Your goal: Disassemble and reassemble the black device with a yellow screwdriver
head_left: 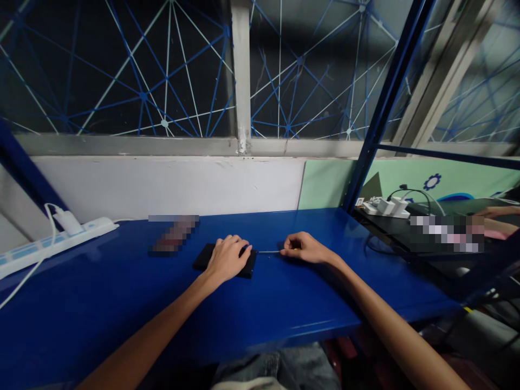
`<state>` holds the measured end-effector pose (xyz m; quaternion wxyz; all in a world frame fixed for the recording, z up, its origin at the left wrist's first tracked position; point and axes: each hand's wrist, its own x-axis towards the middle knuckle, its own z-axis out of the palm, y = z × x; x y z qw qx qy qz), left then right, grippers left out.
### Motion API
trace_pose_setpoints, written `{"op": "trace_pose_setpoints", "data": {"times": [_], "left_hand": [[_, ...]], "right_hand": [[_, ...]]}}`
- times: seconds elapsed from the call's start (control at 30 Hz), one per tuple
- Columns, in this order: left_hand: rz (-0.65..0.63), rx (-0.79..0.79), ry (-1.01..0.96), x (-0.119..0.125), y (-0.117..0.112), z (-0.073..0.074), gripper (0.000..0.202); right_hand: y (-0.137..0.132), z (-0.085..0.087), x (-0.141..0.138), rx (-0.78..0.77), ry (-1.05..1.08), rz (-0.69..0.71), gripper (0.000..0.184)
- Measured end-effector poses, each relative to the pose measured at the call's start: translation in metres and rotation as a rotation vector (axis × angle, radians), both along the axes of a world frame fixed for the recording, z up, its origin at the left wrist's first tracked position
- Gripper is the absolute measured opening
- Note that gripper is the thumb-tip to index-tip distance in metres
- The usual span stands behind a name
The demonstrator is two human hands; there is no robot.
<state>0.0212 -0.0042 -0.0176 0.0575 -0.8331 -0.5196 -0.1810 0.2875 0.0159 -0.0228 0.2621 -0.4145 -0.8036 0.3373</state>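
A flat black rectangular case (203, 257) lies on the blue table (292, 303). Across its top is my left hand (228, 257), with fingers bent over it and the thumb by its right edge, gripping it against the tabletop. My right hand (305, 248) is closed around the handle of a screwdriver (268, 252), and a bit of yellow shows between the fingers. Its thin metal shaft points left, with the tip at or very near the case's right side; contact is too small to confirm. Tiny specks, perhaps screws, lie just below the shaft.
A blurred-out object (174, 235) lies left of the case. A white power strip (93, 230) with a plugged-in charger sits at the far left. Blue metal posts (365, 157) frame the table. At right, another person's hand (498, 212) is over a dark neighbouring desk with chargers and cables.
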Motion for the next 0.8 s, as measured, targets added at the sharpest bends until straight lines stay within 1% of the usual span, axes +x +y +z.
{"op": "trace_pose_setpoints", "data": {"times": [0.1, 0.23, 0.33, 0.5, 0.63, 0.67, 0.73, 0.8], "left_hand": [[-0.020, -0.012, -0.015, -0.001, 0.000, 0.000, 0.033], [-0.024, -0.013, -0.030, -0.001, 0.000, -0.001, 0.035], [-0.016, -0.009, -0.030, 0.000, -0.001, 0.000, 0.035], [0.004, -0.011, -0.026, 0.003, -0.002, 0.000, 0.036], [0.012, -0.036, -0.045, 0.002, -0.002, 0.001, 0.037], [-0.004, -0.055, -0.060, 0.001, -0.001, 0.002, 0.039], [-0.079, -0.123, -0.100, -0.004, 0.002, 0.007, 0.041], [-0.205, -0.224, -0.134, -0.012, 0.006, 0.013, 0.041]], "right_hand": [[0.001, 0.002, 0.001, -0.024, -0.005, 0.010, 0.039], [0.000, 0.001, -0.001, -0.002, -0.069, -0.015, 0.042], [0.000, -0.001, -0.002, 0.047, -0.092, -0.030, 0.040], [-0.003, -0.001, -0.003, 0.174, -0.149, -0.057, 0.036], [-0.007, 0.002, -0.006, 0.203, -0.161, -0.042, 0.032], [-0.008, 0.003, -0.007, 0.200, -0.156, -0.043, 0.031], [-0.008, 0.004, -0.006, 0.189, -0.136, -0.046, 0.028], [-0.006, 0.004, -0.003, 0.172, -0.121, -0.041, 0.026]]}}
